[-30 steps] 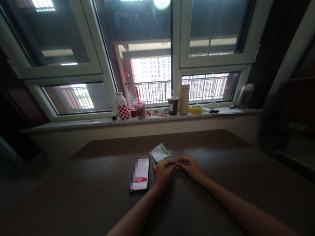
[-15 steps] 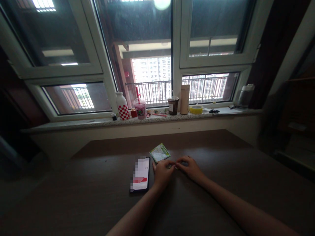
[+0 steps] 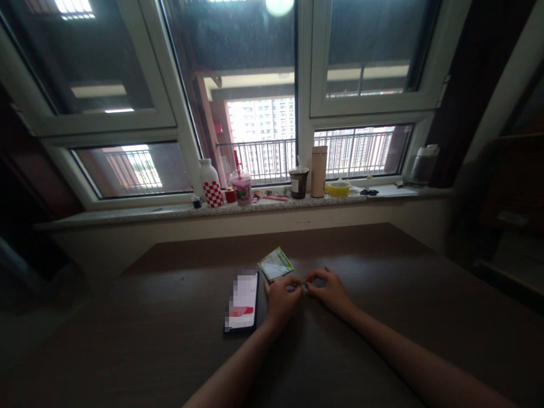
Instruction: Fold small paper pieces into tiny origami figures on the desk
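My left hand (image 3: pixel 284 296) and my right hand (image 3: pixel 330 290) meet above the table, thumbs and fingers pinched from either side on a small greenish piece (image 3: pixel 305 288). It is too small to tell what kind of thing it is. Just beyond my left hand lies a flat green-and-white packet (image 3: pixel 276 264), set at an angle on the tabletop. A phone (image 3: pixel 242 303) with a lit screen, partly blurred out, rests to the left of my left hand, apart from it.
The dark brown table (image 3: pixel 170 362) reaches to the wall under a window. Along the stone sill (image 3: pixel 170 212) stand a checkered bottle (image 3: pixel 212 187), a pink cup (image 3: pixel 242 190), a dark drink cup (image 3: pixel 299 184), a tan flask (image 3: pixel 318 173), yellow tape (image 3: pixel 338 190) and black scissors (image 3: pixel 369 192).
The fingertips of both hands have shifted slightly, and more of the small greenish piece shows between them. The packet and phone lie as before.
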`<state>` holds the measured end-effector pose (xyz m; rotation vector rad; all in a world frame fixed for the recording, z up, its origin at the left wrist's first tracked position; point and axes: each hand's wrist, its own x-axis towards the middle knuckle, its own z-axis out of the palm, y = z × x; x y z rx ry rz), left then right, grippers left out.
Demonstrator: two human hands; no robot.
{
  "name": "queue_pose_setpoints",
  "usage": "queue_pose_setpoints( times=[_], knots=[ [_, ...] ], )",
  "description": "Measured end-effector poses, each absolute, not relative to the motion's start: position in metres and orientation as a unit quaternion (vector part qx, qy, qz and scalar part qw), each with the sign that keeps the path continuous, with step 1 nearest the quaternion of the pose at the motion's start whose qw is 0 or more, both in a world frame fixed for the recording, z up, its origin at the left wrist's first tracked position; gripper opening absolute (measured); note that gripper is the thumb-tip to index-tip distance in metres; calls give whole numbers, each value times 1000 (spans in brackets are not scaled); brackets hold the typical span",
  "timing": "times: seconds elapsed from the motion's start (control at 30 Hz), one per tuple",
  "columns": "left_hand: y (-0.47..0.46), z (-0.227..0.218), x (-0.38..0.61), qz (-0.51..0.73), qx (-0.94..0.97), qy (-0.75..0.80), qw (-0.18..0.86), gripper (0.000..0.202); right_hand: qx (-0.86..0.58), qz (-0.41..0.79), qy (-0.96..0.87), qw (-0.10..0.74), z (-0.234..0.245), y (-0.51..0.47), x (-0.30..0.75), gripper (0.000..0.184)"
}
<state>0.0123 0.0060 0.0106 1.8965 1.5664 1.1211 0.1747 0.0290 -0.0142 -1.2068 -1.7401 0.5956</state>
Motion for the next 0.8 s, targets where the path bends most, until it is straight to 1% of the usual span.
queue_pose_setpoints(
  times=[0.37,0.6,0.8],
  knots=[
    [6,12,12,414,683,560,222,13,-464,189,-728,468,-11,25,173,2],
    [5,12,14,413,678,565,225,10,-462,200,-735,454,-8,24,172,5],
    [6,12,13,421,678,556,232,11,-460,200,-724,473,-9,26,173,5]
  ],
)
